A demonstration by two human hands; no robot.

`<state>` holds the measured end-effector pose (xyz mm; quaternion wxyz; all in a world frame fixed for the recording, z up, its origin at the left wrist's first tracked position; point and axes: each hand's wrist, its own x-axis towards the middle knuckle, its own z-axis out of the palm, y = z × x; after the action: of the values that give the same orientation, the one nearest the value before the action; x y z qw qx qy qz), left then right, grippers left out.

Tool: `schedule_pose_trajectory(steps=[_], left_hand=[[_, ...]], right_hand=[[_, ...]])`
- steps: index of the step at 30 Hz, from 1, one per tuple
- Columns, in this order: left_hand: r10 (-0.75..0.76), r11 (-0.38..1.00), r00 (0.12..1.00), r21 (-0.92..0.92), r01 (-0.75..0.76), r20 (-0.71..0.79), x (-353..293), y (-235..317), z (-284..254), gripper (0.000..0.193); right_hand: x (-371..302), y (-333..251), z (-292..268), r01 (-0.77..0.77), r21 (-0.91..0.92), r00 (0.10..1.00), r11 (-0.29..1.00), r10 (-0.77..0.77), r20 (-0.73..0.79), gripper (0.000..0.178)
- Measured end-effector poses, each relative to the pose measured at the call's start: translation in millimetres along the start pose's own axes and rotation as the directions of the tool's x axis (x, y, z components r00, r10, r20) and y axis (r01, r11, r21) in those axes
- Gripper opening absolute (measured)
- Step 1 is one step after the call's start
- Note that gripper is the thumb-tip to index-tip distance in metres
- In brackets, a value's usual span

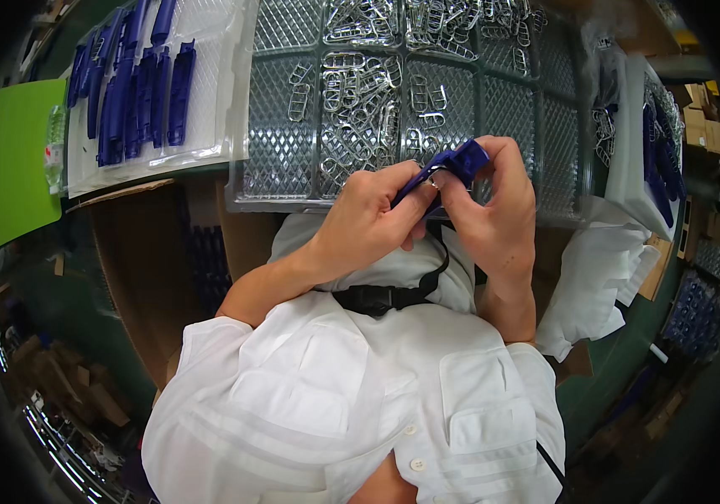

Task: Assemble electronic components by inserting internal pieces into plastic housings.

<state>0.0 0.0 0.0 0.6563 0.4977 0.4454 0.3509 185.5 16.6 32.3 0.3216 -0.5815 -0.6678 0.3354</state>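
Both my hands hold one dark blue plastic piece (466, 160) above the near edge of a clear ribbed compartment tray (278, 168). My left hand (364, 210) pinches its lower left end, fingers closed. My right hand (501, 210) grips the upper right end, with the thumb pressed against its inner side. Between the thumbs a small shiny metal bit shows on the piece; its shape is mostly hidden by my fingers. Bent-wire metal clips (358, 126) lie loose in several compartments of the tray beyond my hands.
Long blue plastic pieces (135, 97) lie on a clear plastic sheet at the left, near a bright green panel (11, 168). More blue pieces (661, 164) are in a white container (626, 168) at the right. An open cardboard box (129, 277) stands below left; a white bag (591, 281) hangs right.
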Motion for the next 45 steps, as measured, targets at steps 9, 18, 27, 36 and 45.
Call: schedule_pose_trajectory(steps=[9, 18, 27, 36, 45], left_hand=[[-0.07, 0.965, 0.984, -0.238, 0.109, 0.164, 1, 4, -1, 0.022], [0.192, 0.979, 0.981, 0.071, -0.192, 0.009, -6, 6, 0, 0.02], [0.254, 0.948, 0.964, 0.217, -0.234, -0.072, -5, 6, 4, 0.011], [0.339, 0.895, 0.927, 0.359, -0.266, -0.16, 4, -10, 4, 0.01], [0.281, 0.891, 0.96, 0.372, -0.26, -0.001, -8, 31, -17, 0.029]], right_hand=[[1, -7, -5, -0.205, 0.547, 0.977, 0.812, 0.131, 0.171, 0.031], [-2, -11, -3, -0.179, 0.521, 0.982, 0.834, 0.119, 0.146, 0.031], [-6, -22, 2, -0.173, 0.514, 0.985, 0.84, 0.136, 0.11, 0.027], [4, -1, 12, -0.103, 0.379, 0.993, 0.92, 0.076, 0.085, 0.028], [11, 1, 2, -0.011, 0.651, 0.998, 0.759, 0.047, -0.038, 0.027]])
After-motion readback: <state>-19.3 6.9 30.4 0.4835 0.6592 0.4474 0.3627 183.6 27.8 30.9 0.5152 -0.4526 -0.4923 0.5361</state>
